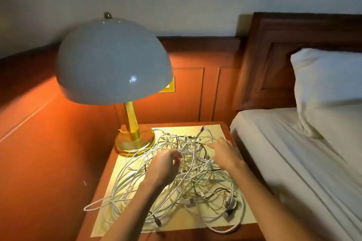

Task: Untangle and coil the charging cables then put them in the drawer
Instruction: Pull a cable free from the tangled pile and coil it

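Barely started: cables (pixel 197 180) lie in one tangle on nightstand (pixel 184 129), none coiled, drawer not in view. Left hand (pixel 166 165) curled, apparently pinching one cable strand. Right hand (pixel 224 152) flat on heap, fingers straight, gripping nothing.

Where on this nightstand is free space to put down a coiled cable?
The near left corner of the nightstand, next to the cables; also the bed sheet on the right. The middle is crowded with cables.

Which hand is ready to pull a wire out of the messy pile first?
Probably the left hand: its fingers curl round strands in the tangle of white and black charging cables. The right hand lies flat on top, fingers straight.
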`<action>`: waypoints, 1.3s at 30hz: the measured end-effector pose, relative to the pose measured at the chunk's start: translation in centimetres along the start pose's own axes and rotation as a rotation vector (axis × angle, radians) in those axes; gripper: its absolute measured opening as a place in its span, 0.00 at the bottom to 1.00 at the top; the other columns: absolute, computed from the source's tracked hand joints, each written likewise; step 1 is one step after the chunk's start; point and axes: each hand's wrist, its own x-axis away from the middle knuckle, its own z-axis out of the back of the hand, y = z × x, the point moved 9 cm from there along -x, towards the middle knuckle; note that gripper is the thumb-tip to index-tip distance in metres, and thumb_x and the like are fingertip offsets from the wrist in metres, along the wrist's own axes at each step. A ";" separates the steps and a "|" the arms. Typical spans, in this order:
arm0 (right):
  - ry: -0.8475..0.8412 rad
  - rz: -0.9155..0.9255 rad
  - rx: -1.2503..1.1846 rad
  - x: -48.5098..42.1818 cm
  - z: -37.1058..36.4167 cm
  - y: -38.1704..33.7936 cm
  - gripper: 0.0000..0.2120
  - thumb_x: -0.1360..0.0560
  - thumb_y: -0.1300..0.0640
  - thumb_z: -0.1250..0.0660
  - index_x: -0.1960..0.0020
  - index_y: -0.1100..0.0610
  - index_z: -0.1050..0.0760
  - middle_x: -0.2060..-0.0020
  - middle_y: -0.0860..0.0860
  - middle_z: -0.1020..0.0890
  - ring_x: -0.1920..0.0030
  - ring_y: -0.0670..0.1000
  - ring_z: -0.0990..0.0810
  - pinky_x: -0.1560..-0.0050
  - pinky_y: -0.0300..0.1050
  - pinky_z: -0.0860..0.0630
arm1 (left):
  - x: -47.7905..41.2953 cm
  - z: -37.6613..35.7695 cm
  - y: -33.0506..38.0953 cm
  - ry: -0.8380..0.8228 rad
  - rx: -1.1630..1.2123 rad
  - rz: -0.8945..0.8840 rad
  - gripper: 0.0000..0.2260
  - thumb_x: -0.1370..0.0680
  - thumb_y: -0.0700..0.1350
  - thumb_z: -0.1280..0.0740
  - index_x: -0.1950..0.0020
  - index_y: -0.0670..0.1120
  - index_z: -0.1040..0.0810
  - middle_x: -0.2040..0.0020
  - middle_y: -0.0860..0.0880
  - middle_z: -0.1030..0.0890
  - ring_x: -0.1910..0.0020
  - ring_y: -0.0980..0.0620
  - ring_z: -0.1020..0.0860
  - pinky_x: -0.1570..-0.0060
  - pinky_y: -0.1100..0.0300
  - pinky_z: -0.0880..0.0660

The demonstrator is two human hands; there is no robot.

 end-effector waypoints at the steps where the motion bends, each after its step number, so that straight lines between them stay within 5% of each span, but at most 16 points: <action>1: -0.010 0.011 0.067 -0.5 -0.6 0.0 0.23 0.22 0.64 0.34 0.30 0.47 0.26 0.35 0.51 0.24 0.37 0.55 0.24 0.39 0.51 0.24 | -0.2 -0.8 -0.5 -0.014 0.009 0.014 0.10 0.19 0.42 0.34 0.40 0.49 0.18 0.43 0.52 0.16 0.51 0.59 0.19 0.52 0.71 0.27; 7: 0.009 0.079 0.250 -1.6 -1.3 -0.2 0.12 0.20 0.64 0.37 0.41 0.55 0.19 0.44 0.54 0.17 0.42 0.56 0.20 0.42 0.51 0.24 | -0.7 -3.8 -0.2 -0.073 0.085 0.065 0.08 0.19 0.45 0.34 0.42 0.49 0.18 0.46 0.52 0.16 0.56 0.60 0.22 0.68 0.73 0.31; 11: 0.043 0.170 0.286 -0.9 -1.3 -1.0 0.11 0.22 0.60 0.32 0.46 0.49 0.15 0.44 0.50 0.18 0.37 0.55 0.28 0.35 0.55 0.35 | 0.0 -5.3 0.5 -0.117 0.109 0.114 0.09 0.19 0.48 0.34 0.42 0.48 0.18 0.44 0.50 0.16 0.55 0.59 0.22 0.57 0.68 0.23; 15: 0.139 0.154 0.077 -0.5 1.1 -0.2 0.06 0.25 0.50 0.27 0.48 0.46 0.14 0.46 0.47 0.18 0.39 0.52 0.29 0.37 0.51 0.35 | 1.0 -5.5 1.9 -0.169 0.214 0.142 0.20 0.18 0.54 0.37 0.27 0.49 0.29 0.42 0.50 0.17 0.53 0.58 0.23 0.52 0.65 0.26; 19: 0.255 0.215 -0.186 0.2 7.7 -0.9 0.08 0.24 0.53 0.28 0.45 0.49 0.15 0.48 0.46 0.16 0.47 0.48 0.20 0.57 0.33 0.29 | 0.0 -4.3 3.3 -0.121 0.300 0.107 0.28 0.20 0.59 0.38 0.22 0.53 0.39 0.50 0.47 0.18 0.57 0.57 0.22 0.50 0.61 0.23; 21: 0.319 0.288 -0.305 1.1 11.7 -1.8 0.09 0.24 0.56 0.27 0.44 0.54 0.15 0.49 0.48 0.14 0.51 0.46 0.17 0.58 0.27 0.28 | -0.5 -2.7 3.6 -0.047 0.350 0.112 0.23 0.20 0.55 0.36 0.26 0.51 0.31 0.46 0.44 0.19 0.54 0.55 0.23 0.49 0.61 0.23; 25: 0.414 0.368 -0.509 3.4 17.0 -1.6 0.09 0.24 0.58 0.28 0.45 0.58 0.16 0.57 0.50 0.13 0.66 0.46 0.16 0.66 0.33 0.22 | -1.2 1.4 3.2 0.122 0.364 0.094 0.10 0.20 0.50 0.33 0.46 0.47 0.16 0.46 0.46 0.19 0.57 0.57 0.25 0.68 0.72 0.34; 30: 0.193 0.244 -0.777 5.6 15.1 -0.5 0.07 0.22 0.57 0.30 0.45 0.57 0.19 0.59 0.53 0.15 0.63 0.56 0.14 0.63 0.50 0.17 | -1.9 8.2 5.1 0.370 0.255 -0.084 0.10 0.20 0.49 0.32 0.49 0.45 0.15 0.60 0.53 0.25 0.64 0.51 0.23 0.67 0.62 0.29; 34: -0.073 0.165 -0.985 6.3 10.3 -3.7 0.21 0.24 0.53 0.27 0.32 0.49 0.25 0.51 0.52 0.15 0.62 0.52 0.14 0.60 0.48 0.17 | -2.2 12.2 8.1 0.457 0.284 -0.201 0.09 0.21 0.49 0.30 0.48 0.45 0.13 0.61 0.51 0.21 0.63 0.53 0.25 0.63 0.62 0.34; 39: -0.062 0.193 -1.216 6.0 9.1 -7.3 0.28 0.26 0.49 0.26 0.28 0.49 0.28 0.47 0.52 0.16 0.62 0.50 0.18 0.60 0.45 0.22 | -1.7 13.2 8.2 0.392 0.210 -0.245 0.10 0.21 0.50 0.31 0.47 0.47 0.13 0.59 0.48 0.17 0.62 0.56 0.26 0.62 0.65 0.36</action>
